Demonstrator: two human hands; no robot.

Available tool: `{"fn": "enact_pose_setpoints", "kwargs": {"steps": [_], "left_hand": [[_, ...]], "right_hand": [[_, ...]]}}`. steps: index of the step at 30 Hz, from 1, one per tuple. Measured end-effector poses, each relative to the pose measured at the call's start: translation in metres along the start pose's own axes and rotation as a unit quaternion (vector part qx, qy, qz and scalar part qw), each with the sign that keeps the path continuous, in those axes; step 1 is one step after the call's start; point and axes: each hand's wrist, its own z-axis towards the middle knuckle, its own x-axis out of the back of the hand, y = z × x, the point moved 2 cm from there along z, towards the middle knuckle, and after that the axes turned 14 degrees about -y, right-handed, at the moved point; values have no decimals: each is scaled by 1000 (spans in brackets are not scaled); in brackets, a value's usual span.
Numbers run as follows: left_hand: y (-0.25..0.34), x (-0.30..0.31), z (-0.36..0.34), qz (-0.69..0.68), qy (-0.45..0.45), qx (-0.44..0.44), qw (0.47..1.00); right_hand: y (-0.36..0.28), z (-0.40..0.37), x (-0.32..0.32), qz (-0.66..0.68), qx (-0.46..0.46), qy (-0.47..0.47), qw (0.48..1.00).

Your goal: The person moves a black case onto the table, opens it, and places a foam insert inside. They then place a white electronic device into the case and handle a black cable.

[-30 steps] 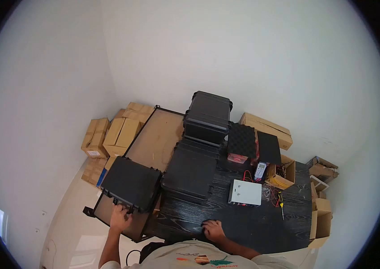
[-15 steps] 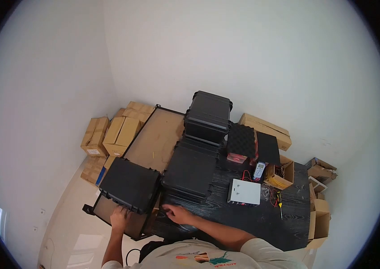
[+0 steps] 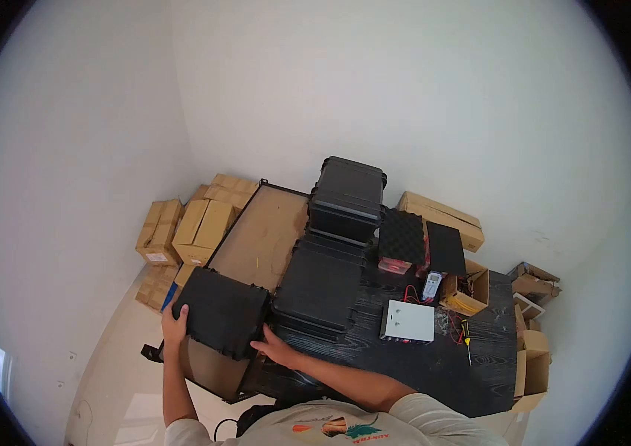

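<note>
My left hand [image 3: 175, 324] lies against the left side of a black hard case [image 3: 224, 311], and my right hand [image 3: 274, 347] is at its lower right side. Between them, both hands hold this case above a brown panel with a black frame [image 3: 256, 236]. Just to the right is a second black case [image 3: 318, 286], lid closed, on the dark wood-grain table [image 3: 345, 360]. Behind that one stands a taller black case [image 3: 349, 189]. The undersides of my fingers are partly hidden by the case.
A white box [image 3: 409, 321], a multimeter [image 3: 431, 285], a yellow screwdriver [image 3: 467, 340] and black foam [image 3: 401, 236] lie on the table. Cardboard boxes [image 3: 204, 223] stand at the left; an open carton [image 3: 531, 372] is at the right edge.
My left hand has moved from the case's front edge up to its left side. My right hand has come against its right side. The case has shifted slightly and turned.
</note>
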Motion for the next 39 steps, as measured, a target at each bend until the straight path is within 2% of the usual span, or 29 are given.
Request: {"fn": "enact_pose_setpoints", "kwargs": {"steps": [2, 5, 8, 9, 10, 11, 13, 14, 17, 18, 22, 24, 27, 29, 31, 33, 34, 37, 38, 39], "left_hand": [[16, 10, 6, 6, -70, 56, 996], [11, 19, 6, -26, -74, 23, 997], [8, 38, -6, -79, -57, 30, 995], [22, 48, -12, -83, -40, 20, 996], [41, 62, -21, -85, -25, 10, 996], [54, 74, -28, -87, -11, 0, 996], [60, 92, -29, -180, 19, -26, 983], [63, 100, -30, -227, 35, -39, 973], [112, 118, -42, -416, -70, -54, 905], [119, 119, -41, -379, -76, -56, 921], [155, 104, -40, -399, -122, -74, 906], [177, 90, -40, -427, -155, -80, 887], [180, 64, -34, -483, -185, -86, 852], [169, 41, -29, -482, -210, -83, 846], [188, 29, -31, -475, -220, -100, 846], [215, 13, -48, -461, -213, -132, 851], [225, 3, -57, -491, -209, -102, 839], [245, -24, -81, -507, -234, -91, 824], [257, -34, -96, -484, -208, -95, 845], [268, -42, -112, -476, -223, -87, 846]], "right_hand": [[1, 0, -2, 34, -16, -27, 999], [-11, -9, -5, 23, -33, -84, 996], [-35, -26, -12, 22, -46, -140, 989], [-42, -32, -18, 30, -51, -158, 986], [-51, -41, -26, 16, 11, -112, 993], [-51, -41, -28, 14, 60, -115, 991], [-53, -45, -31, 7, 156, -120, 980], [-55, -50, -31, 21, 165, -123, 978], [-86, -85, -34, 47, 195, -119, 972], [-91, -95, -35, 47, 206, -106, 972], [-106, -139, -33, 89, 212, -65, 971], [-107, -160, -28, 67, 189, -10, 980], [-103, -187, -14, 37, 187, 46, 981], [-105, -206, -3, 16, 194, 69, 978], [-109, -225, 8, -5, 202, 86, 976], [-104, -239, 21, -5, 227, 107, 968], [-101, -246, 27, -4, 239, 116, 964], [-102, -289, 41, 43, 267, 119, 955], [-93, -304, 48, 31, 260, 133, 956], [-85, -320, 53, 36, 256, 141, 956]]}}
